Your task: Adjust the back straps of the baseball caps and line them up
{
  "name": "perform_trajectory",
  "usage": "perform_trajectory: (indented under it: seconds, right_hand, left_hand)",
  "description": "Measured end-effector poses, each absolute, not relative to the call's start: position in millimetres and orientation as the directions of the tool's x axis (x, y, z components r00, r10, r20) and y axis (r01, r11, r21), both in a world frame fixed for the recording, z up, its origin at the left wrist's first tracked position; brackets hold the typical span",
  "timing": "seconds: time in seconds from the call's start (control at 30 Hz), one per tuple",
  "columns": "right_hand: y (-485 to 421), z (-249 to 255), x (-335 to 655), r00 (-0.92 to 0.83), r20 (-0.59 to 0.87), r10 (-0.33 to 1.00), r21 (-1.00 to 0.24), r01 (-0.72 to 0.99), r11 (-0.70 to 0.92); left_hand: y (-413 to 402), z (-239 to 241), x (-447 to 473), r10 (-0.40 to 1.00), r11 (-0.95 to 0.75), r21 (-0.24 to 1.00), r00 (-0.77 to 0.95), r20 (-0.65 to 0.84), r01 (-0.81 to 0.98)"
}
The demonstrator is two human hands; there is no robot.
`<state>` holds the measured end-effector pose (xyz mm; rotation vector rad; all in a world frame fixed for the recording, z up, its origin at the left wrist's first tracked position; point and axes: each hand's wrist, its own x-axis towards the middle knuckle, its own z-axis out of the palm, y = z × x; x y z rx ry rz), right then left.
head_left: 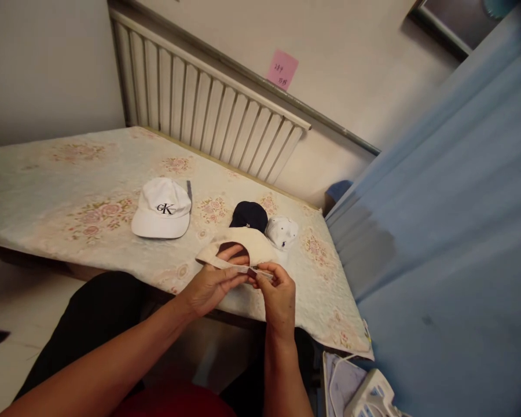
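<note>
A cream baseball cap [260, 246] is between my two hands at the front of the table, its back opening and strap turned toward me. My left hand [215, 284] grips the strap's left part, with some fingers reaching through the opening. At the other end, my right hand [278, 286] pinches the strap beside a small dark piece whose details are too small to make out. Just behind sit a navy cap [248, 214] and a small white cap [283, 233] with a dark logo. A white cap with black "CK" letters [161, 208] rests farther left, apart from my hands.
A floral cloth [87, 191] covers the table. Behind it, a radiator [208, 110] runs along the wall under a pink note [282, 69]. A blue curtain [434, 208] hangs along the right side. Low at right is a white plastic object [373, 394] with a cord.
</note>
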<state>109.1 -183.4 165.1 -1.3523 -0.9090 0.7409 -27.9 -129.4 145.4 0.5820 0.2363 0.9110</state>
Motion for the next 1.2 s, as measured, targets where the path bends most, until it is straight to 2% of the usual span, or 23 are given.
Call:
perform_trajectory:
  seconds: [0.4, 0.63, 0.83, 1.07, 1.2]
  right_hand:
    - [-185, 166, 107, 0.461, 0.166, 0.872, -0.973, 0.22, 0.069]
    - [-183, 164, 107, 0.458, 0.125, 0.88, -0.985, 0.165, 0.054]
    - [-182, 164, 108, 0.457, 0.102, 0.884, -0.993, 0.105, 0.06]
    - [-183, 164, 106, 0.45, 0.098, 0.887, -0.995, 0.075, 0.072]
    - [-183, 166, 106, 0.448, 0.086, 0.89, -0.996, 0.06, 0.066]
  left_hand:
    - [-132, 143, -19, 0.814, 0.366, 0.682, 0.573, 0.095, -0.633]
    - [-131, 140, -14, 0.868, 0.128, 0.819, 0.463, 0.18, -0.559]
    - [-129, 136, -7, 0.873, -0.053, 0.859, 0.394, 0.288, -0.509]
    - [-125, 137, -10, 0.845, -0.276, 0.899, 0.36, 0.395, -0.34]
    - [-123, 140, -12, 0.832, -0.328, 0.902, 0.366, 0.416, -0.28]
